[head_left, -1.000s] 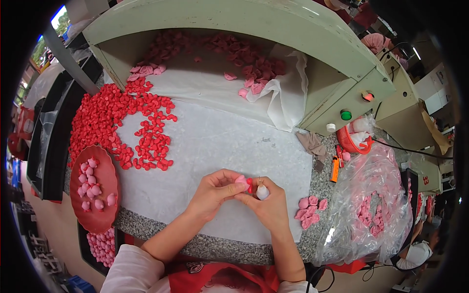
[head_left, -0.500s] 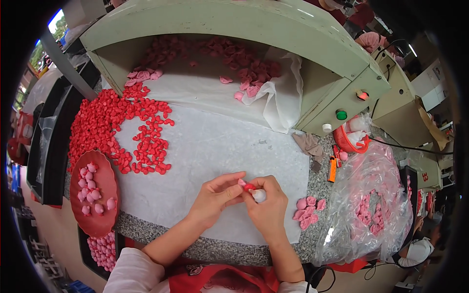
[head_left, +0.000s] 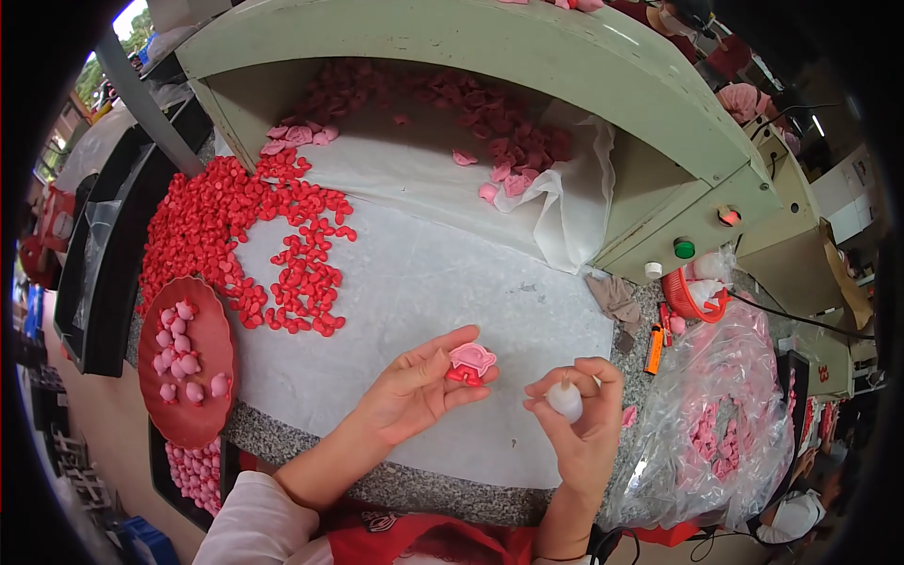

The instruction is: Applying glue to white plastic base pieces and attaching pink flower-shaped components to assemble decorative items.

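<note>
Above the white sheet, my left hand pinches a small moulded piece, a pink petal-like part with a red part below it. To its right, apart from the piece, my right hand holds a small white squeeze bottle, its narrow tip pointing up. Just beyond that hand lie a few pink petal pieces, mostly hidden by it. Farther left, a heap of small red curved pieces spreads onto the sheet.
A red scalloped dish carries small pink balls; a tray of pink beads sits below. Ahead stands a pale green machine with pink petals inside. Right are an orange lighter, a red basket and a transparent plastic bag.
My hands have moved apart, the right one going right with the bottle. The piece in my left hand now shows its pink and red parts. The whole view has shifted slightly.
</note>
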`<state>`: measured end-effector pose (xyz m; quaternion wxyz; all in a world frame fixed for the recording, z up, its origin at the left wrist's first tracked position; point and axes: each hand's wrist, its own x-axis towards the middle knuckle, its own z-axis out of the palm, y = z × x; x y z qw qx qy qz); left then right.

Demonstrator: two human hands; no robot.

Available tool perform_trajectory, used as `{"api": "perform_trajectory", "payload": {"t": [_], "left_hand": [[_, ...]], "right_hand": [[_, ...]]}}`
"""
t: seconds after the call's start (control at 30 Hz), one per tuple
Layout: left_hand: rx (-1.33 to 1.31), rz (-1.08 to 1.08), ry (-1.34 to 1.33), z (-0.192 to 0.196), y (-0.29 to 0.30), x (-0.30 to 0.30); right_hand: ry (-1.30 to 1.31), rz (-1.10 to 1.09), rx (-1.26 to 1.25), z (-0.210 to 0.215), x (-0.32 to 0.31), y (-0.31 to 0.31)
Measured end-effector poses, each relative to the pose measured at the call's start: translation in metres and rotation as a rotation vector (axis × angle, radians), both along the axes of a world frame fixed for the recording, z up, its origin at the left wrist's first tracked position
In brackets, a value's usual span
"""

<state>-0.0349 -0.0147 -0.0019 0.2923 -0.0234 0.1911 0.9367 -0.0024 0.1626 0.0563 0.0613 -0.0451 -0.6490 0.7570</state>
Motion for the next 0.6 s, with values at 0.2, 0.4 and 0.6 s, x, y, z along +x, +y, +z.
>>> {"api": "perform_trajectory", "payload": {"t": [0.2, 0.4, 0.6], "left_hand": [[0.034, -0.029, -0.086, 0.000, 0.003, 0.003], [-0.107, 0.014, -0.066, 0.013, 0.005, 0.007], [-0.116, 0.013, -0.025, 0.012, 0.005, 0.009]], "right_hand": [[0.180, -0.091, 0.365, 0.004, 0.017, 0.000], [0.586, -0.104, 0.609, 0.001, 0.020, -0.008], [0.647, -0.047, 0.759, -0.001, 0.021, -0.014]]}}
